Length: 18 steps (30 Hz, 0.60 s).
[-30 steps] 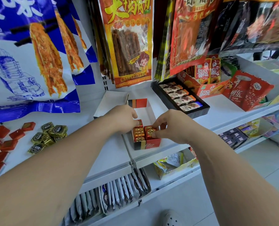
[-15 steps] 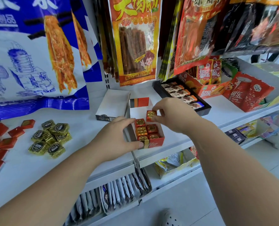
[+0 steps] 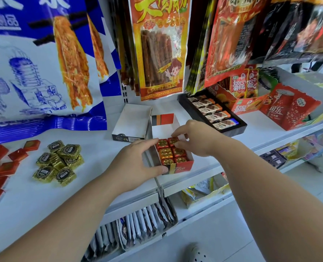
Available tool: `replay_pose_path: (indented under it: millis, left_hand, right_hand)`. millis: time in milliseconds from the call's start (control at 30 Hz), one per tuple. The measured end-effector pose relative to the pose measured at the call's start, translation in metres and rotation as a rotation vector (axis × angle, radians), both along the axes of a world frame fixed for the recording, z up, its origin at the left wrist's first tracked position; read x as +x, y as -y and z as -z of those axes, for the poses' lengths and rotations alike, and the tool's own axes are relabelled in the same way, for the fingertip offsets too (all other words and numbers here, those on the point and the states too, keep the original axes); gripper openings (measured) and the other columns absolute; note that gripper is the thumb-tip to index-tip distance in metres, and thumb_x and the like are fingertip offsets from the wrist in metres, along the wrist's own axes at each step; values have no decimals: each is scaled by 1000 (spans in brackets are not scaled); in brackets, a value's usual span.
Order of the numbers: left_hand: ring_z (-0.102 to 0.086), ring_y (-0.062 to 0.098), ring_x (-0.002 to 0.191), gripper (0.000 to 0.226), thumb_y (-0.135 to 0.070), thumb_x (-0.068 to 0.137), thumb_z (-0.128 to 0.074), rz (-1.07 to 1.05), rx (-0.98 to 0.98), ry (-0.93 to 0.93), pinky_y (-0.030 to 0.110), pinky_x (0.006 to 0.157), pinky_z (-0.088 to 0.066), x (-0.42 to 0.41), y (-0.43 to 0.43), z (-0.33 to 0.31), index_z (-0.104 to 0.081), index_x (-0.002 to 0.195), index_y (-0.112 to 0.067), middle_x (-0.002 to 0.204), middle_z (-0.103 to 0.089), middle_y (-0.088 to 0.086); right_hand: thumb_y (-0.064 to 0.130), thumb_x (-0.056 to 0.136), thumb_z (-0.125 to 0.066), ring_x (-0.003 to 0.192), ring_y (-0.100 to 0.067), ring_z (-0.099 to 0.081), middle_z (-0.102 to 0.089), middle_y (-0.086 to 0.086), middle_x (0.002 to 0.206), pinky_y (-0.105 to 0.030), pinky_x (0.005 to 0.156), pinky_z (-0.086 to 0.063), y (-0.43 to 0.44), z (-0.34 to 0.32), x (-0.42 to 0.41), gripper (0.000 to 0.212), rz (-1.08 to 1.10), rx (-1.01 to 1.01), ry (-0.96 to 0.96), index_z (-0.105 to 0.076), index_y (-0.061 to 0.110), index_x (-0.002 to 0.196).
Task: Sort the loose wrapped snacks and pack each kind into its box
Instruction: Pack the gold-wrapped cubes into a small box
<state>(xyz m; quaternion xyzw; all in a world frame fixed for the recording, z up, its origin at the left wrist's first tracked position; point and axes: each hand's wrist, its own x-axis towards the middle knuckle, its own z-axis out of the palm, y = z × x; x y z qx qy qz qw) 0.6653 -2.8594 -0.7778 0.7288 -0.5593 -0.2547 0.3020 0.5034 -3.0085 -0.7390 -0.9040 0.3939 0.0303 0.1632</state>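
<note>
A red cardboard box [image 3: 179, 166] with a black and orange stripe on its front stands open at the front edge of the white shelf [image 3: 43, 201], near the middle of the view. Its front part holds red foil-wrapped squares with gold tops [image 3: 165, 153], packed two across and three deep, each touching the next; behind them the box shows bare white card. The left hand [image 3: 136, 167] grips this box from the left, with the thumb against the front face by the stripe and the fingers curled over the left wall beside the rearmost row. The right hand [image 3: 192, 138] reaches in from the right, and its thumb and fingertips pinch the back right square [image 3: 173, 141], which sits level with its neighbour.

Just behind and to the left of the red box lies an open white cardboard box with a dark front [image 3: 132, 123], showing only its white inside. Further left on the shelf is a heap of gold foil-wrapped squares with dark round labels [image 3: 59, 163], and beyond them, at the left edge, lie loose red wrapped pieces [image 3: 4, 165], scattered and partly overlapping. Behind the right hand a black tray [image 3: 240, 127] holds a row of brown and orange wrapped bars [image 3: 211, 108]. A large blue and white snack bag [image 3: 34, 72] and an orange and yellow bag of brown sticks [image 3: 158, 48] hang above the shelf
</note>
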Motion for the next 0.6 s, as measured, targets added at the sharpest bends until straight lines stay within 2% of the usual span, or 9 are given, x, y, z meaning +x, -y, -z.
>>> replay_pose_path:
  millis: [67, 167, 300, 367, 400, 500, 600]
  left_hand:
    - [-53, 17, 118, 89, -54, 68, -82, 0, 1, 3, 35, 103, -45, -2, 1, 0, -40, 145, -42, 141, -46, -12]
    - [-56, 29, 114, 90, -53, 67, -83, -1, 2, -10, 37, 95, -48, -3, -2, -3, -39, 145, -45, 137, -51, -11]
    - [-59, 24, 105, 77, -52, 73, -79, -34, -24, 38, 26, 85, -45, 6, -20, -17, -44, 141, -41, 135, -52, -13]
    - [-58, 16, 100, 65, -51, 78, -74, -72, 7, 113, 25, 88, -44, 19, -36, -25, -50, 137, -38, 133, -53, -12]
    - [-55, 12, 104, 59, -50, 81, -71, -93, 37, 155, 26, 90, -45, 29, -46, -28, -52, 135, -36, 131, -54, -12]
    - [-56, 14, 106, 41, -38, 86, -69, -205, 85, 235, 28, 83, -50, 62, -81, -35, -59, 126, -32, 122, -57, -8]
    - [-60, 20, 101, 36, -29, 83, -72, -374, 78, 333, 30, 85, -48, 97, -112, -28, -65, 118, -28, 117, -62, -1]
  right_hand:
    - [39, 97, -56, 109, -22, -56, -51, -1, 124, -37, 89, -49, -4, 7, -4, 37, 46, -27, 81, -57, 33, 134]
    - [37, 98, -54, 96, -21, -60, -55, -2, 118, -34, 81, -51, -14, 11, -8, 35, 116, -106, 218, -57, 32, 133]
    - [35, 98, -53, 85, -17, -56, -58, 0, 109, -31, 72, -46, -33, 2, -3, 30, 166, -202, 338, -62, 28, 125]
    - [36, 97, -53, 89, -19, -58, -58, 1, 106, -31, 72, -46, -48, -8, 7, 29, 138, -210, 362, -63, 28, 123]
    - [36, 96, -54, 91, -18, -58, -58, 2, 106, -30, 72, -44, -56, -14, 14, 28, 116, -208, 371, -64, 29, 121]
    - [36, 95, -56, 94, -16, -56, -60, 4, 108, -29, 75, -43, -88, -26, 39, 26, 42, -182, 390, -66, 29, 117]
    - [39, 96, -57, 94, -16, -58, -58, 2, 111, -26, 77, -43, -120, -27, 62, 30, -16, -87, 348, -65, 27, 122]
